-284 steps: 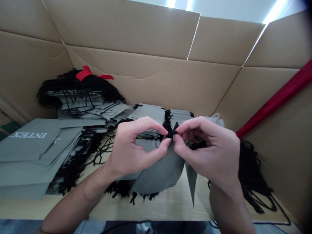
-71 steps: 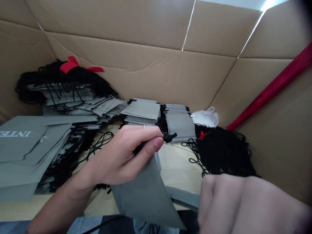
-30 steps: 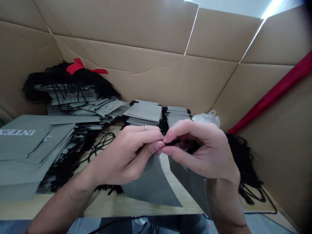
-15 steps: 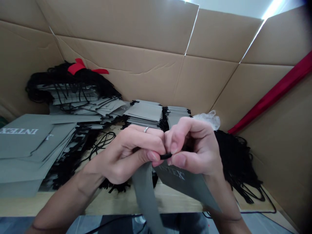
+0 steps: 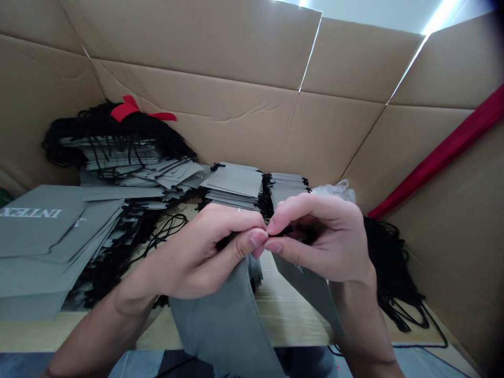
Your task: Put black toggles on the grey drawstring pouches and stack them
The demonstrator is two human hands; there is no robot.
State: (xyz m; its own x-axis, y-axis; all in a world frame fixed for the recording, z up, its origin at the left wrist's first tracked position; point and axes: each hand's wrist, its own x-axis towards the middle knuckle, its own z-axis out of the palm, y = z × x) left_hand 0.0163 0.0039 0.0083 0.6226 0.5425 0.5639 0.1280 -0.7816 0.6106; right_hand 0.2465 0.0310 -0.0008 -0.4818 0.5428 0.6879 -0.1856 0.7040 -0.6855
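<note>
Both hands meet at the centre of the head view, fingertips touching. My left hand (image 5: 212, 252) pinches a black cord between thumb and fingers; the cord is mostly hidden. My right hand (image 5: 323, 239) pinches the same black cord (image 5: 289, 232) from the other side. Below my left hand hangs a curved grey sheet (image 5: 232, 320). Another grey piece (image 5: 309, 286) with partly visible white lettering hangs beneath my right hand. How the cord joins these pieces is hidden by the fingers.
Grey printed pieces (image 5: 35, 226) lie at the left, below a pile with black cords (image 5: 157, 131) and a red strip. Grey stacks (image 5: 234, 181) stand at the back centre. More black cords (image 5: 394, 262) lie right. Cardboard walls (image 5: 236, 94) enclose the wooden table (image 5: 291, 310).
The fingertips have closed together over the cord, which shows less. My right hand has shifted slightly right. The grey sheet below has swung wider to the left; the lettered piece has turned.
</note>
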